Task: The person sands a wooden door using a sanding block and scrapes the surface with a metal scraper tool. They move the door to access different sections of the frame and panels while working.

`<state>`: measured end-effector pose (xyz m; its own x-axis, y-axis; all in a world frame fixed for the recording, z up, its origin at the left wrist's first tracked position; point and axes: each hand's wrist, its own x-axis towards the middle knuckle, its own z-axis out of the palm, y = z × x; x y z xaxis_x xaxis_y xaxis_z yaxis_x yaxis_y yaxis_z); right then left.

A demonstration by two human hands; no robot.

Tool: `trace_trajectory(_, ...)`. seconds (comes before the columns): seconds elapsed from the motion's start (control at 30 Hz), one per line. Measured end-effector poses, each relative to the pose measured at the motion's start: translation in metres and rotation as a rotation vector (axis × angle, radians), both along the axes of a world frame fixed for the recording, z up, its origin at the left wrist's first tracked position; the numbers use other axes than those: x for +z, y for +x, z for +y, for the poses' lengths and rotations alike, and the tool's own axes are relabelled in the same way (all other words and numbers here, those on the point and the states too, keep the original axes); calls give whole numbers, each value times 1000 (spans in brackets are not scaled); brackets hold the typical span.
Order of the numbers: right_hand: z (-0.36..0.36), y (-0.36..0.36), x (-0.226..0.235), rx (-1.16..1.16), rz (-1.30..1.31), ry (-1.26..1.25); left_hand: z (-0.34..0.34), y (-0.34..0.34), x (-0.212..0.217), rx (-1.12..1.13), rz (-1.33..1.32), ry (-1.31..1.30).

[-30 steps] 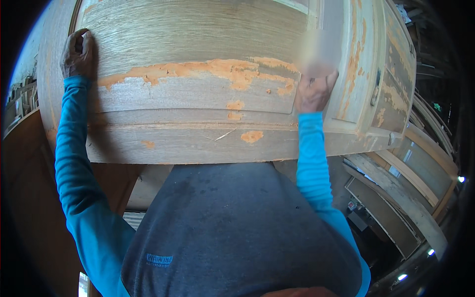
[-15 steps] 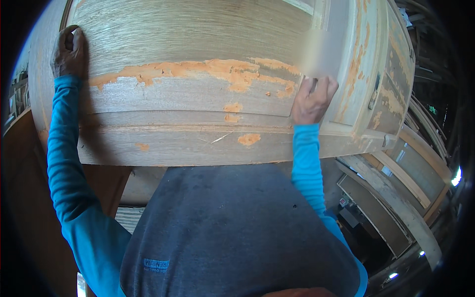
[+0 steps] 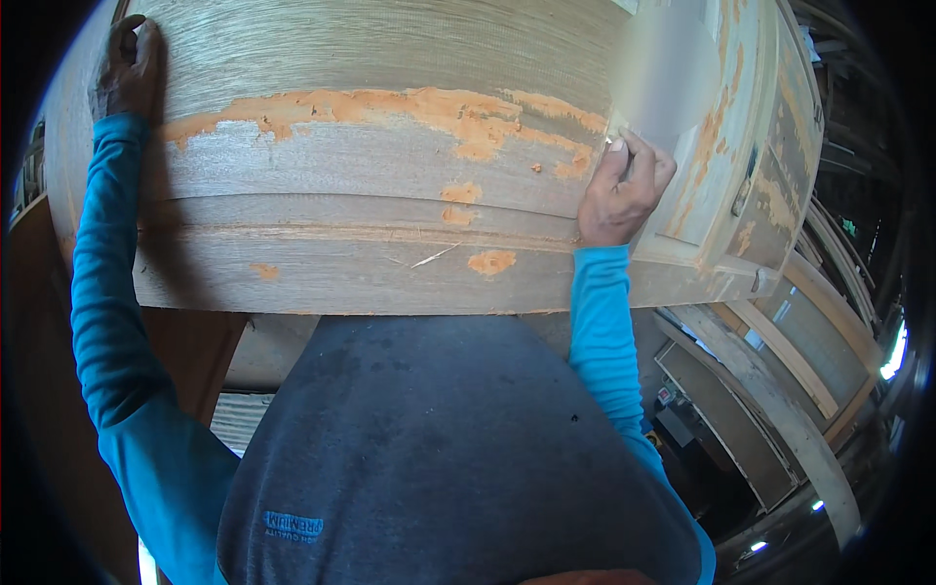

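Note:
A wooden door (image 3: 370,210) with a woven-grain panel lies in front of me, smeared with an uneven band of orange filler (image 3: 429,109). At the panel's far left border is my left hand (image 3: 130,70), its thumb and fingers curled together; what they grip, if anything, cannot be made out. My right hand (image 3: 626,190) rests by the panel's right border, just past the end of the filler band. Its thumb and forefinger are pinched, with a tiny pale bit at their tips, too small to name. A blurred patch covers the area beyond it.
Smaller filler spots (image 3: 492,262) and a thin wood splinter (image 3: 434,256) are on the near rail. A metal fitting (image 3: 743,195) is on the right-hand section. Framed wooden panels (image 3: 809,341) and a curved plank (image 3: 770,390) stand at the lower right. A brown board (image 3: 58,370) is at left.
The door sits higher in the picture, and my left hand keeps its place on it. My right hand has come slightly nearer along the panel border, its thumb and forefinger now in a clearer pinch.

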<state>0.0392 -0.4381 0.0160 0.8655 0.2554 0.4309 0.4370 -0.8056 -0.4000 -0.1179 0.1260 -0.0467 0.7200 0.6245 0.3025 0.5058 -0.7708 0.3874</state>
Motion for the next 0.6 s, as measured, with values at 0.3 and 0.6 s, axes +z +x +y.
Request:
trace_trajectory(0.3, 26, 62, 6, -12, -59, -131, 6, -6, -6, -50, -26, 28)
trace_trajectory(0.6, 66, 188, 19, -102, -217, -198, -4, 17, -3, -47, -76, -37)
